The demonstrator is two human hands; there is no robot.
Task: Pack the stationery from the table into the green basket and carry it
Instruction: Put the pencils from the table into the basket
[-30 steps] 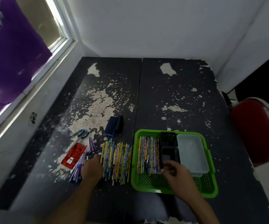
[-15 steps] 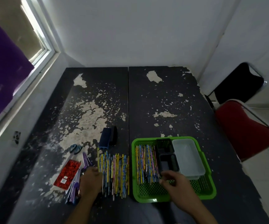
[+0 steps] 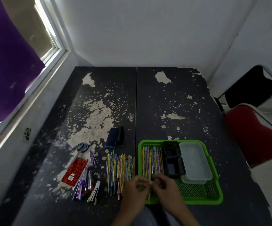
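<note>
Over the green basket's near-left corner, my left hand and right hand meet, fingers curled; whether they grip anything, I cannot tell.

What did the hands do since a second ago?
The left hand left the purple stationery pile and moved right to the near-left corner of the green basket, meeting the right hand. Both hands look curled around something small, too blurred to identify. The loose pencils on the table, the scissors and the trays in the basket stayed as they were.
</note>
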